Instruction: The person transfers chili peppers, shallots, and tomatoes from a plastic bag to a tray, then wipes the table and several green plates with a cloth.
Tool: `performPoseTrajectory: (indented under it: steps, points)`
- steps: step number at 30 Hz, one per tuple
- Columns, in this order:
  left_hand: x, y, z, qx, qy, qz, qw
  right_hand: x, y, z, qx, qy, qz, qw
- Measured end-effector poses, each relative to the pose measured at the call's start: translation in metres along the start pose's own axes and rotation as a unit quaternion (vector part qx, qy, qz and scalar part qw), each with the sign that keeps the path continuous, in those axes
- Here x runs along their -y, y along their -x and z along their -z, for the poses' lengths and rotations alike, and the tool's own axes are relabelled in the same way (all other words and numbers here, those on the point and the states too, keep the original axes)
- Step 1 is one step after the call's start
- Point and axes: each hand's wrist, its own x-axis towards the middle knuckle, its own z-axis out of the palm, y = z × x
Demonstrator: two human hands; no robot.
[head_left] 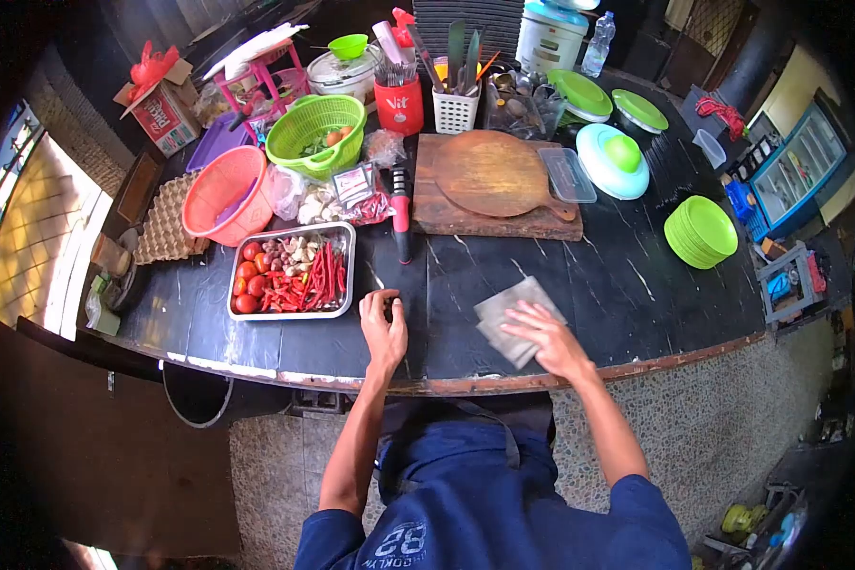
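Note:
My right hand (pixel 543 339) holds a folded grey cloth (pixel 513 302) against the black tabletop (pixel 446 323), its fingers stretched over the cloth and slightly blurred. On the same tabletop, near the front edge, rests my left hand (pixel 383 328), fingers loosely bent and thumb apart, with nothing seen in it. Just left of that hand is a metal tray (pixel 294 314) of red chillies (pixel 328 275), tomatoes (pixel 246 271), garlic (pixel 304 249) and shallots. A knife sharpener with a black and red handle (pixel 401 214) lies beyond my left hand.
Wooden boards (pixel 489 176) lie behind, beside a clear plastic lid (pixel 568 175). Stacked green plates (pixel 701 233) stand right. Back left are a green basket (pixel 315 142), a coral basin (pixel 226 195) and egg trays (pixel 169 223). Utensils stand in a white holder (pixel 455 112) and red container (pixel 399 106).

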Motion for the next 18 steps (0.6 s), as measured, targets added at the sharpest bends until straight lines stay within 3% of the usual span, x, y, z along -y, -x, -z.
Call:
performPoseTrajectory:
  steps: [3,6,9,11,13,15,18]
  points:
    - [0.002,0.001,0.000,-0.001,0.020,0.012,1.000,-0.032,0.031,0.019,-0.058,0.013,-0.091,0.994]
    - [0.001,0.002,0.001,-0.010,0.026,0.019,0.999,-0.053,0.040,0.018,-0.209,0.018,-0.150,0.966]
    - [-0.001,0.002,0.001,-0.015,0.035,0.039,0.999,-0.040,0.020,0.005,-0.292,0.053,-0.192,0.935]
    - [-0.001,0.002,0.001,-0.013,0.038,0.051,0.998,-0.021,-0.007,-0.019,-0.281,0.073,-0.243,0.926]
    - [0.001,0.002,0.000,-0.026,0.032,0.024,0.999,0.003,-0.030,-0.048,-0.186,0.178,-0.263,0.930]
    - [0.003,0.003,-0.001,-0.035,0.041,0.024,0.998,0.042,-0.057,-0.064,-0.140,0.188,-0.310,0.921]
    - [0.004,0.003,0.001,-0.048,0.061,0.040,0.996,0.073,-0.083,-0.086,-0.137,0.133,-0.284,0.940]
